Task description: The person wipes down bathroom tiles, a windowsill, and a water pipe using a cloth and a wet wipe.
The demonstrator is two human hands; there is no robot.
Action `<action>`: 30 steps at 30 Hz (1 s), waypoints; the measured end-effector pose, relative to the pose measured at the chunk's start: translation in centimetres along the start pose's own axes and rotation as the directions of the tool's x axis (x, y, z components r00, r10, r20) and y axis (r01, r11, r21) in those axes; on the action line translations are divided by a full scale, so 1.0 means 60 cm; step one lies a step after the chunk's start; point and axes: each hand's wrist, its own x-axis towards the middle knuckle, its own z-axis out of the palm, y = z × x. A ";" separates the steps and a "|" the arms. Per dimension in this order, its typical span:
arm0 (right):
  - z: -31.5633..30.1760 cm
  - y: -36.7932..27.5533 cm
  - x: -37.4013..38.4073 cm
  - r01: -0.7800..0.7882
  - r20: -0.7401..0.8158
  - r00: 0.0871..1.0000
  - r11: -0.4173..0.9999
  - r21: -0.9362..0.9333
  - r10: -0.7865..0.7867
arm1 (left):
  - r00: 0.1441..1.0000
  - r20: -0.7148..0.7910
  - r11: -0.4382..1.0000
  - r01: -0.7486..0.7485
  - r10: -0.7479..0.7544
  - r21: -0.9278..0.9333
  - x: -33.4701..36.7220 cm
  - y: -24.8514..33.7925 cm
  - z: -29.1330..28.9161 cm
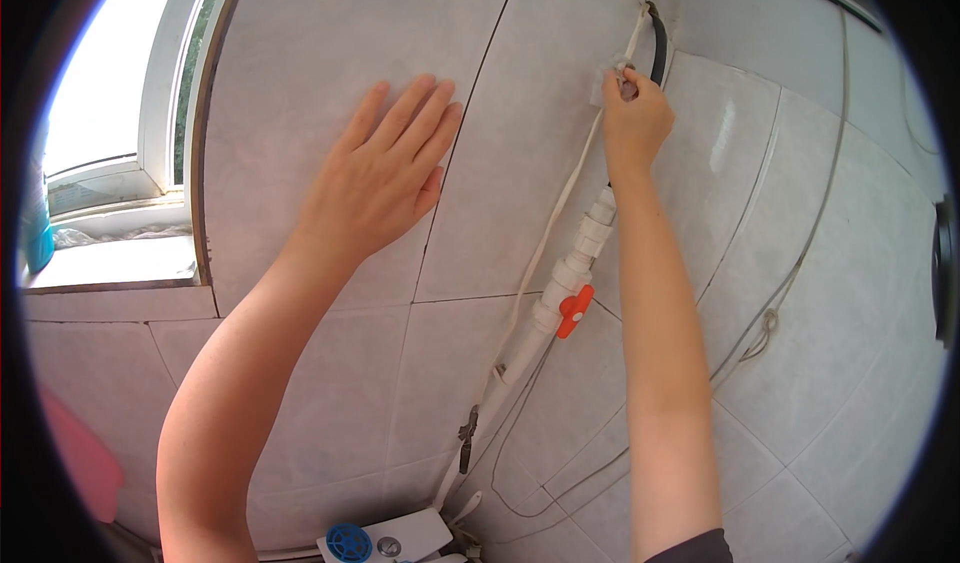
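My left hand is spread against the grey wall tile, fingers stretched out and holding nothing. Higher up in the corner, my right hand is closed in a pinch. Its fingertips are at a small clear, shiny piece on the wall, which they partly hide; I cannot make out its kind. A white cord runs down the wall past these fingers. Beside them a black hose curves down from the top of the corner.
A white pipe with a red-handled valve runs down the corner, below my right hand. Left is a window with a sill. A thin grey cable hangs on the right wall. A white box stands at the bottom.
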 end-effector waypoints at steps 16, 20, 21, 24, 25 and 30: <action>-0.014 -0.011 -0.059 -0.096 0.085 0.992 0.995 -0.026 0.098 | 1.000 0.005 1.000 0.010 -0.010 0.002 -0.001 0.002 0.002; -0.022 -0.013 -0.081 -0.081 0.095 0.992 0.996 -0.049 0.085 | 1.000 -0.010 1.000 0.014 -0.014 0.002 0.000 0.003 0.004; -0.024 -0.014 -0.080 -0.085 0.101 0.991 0.996 -0.039 0.088 | 1.000 -0.005 1.000 0.014 -0.014 0.004 0.000 0.004 0.003; -0.031 -0.025 -0.042 -0.120 0.129 0.984 0.992 -0.048 0.125 | 1.000 0.012 1.000 0.012 -0.012 0.007 -0.001 0.000 -0.004; -0.021 -0.021 -0.029 -0.108 0.074 0.991 0.994 -0.034 0.110 | 1.000 0.028 1.000 0.010 -0.011 0.014 -0.003 -0.002 -0.005; 0.002 0.014 0.090 -0.087 -0.071 0.994 0.996 -0.029 0.085 | 1.000 0.009 1.000 0.011 -0.011 -0.010 0.001 0.002 0.001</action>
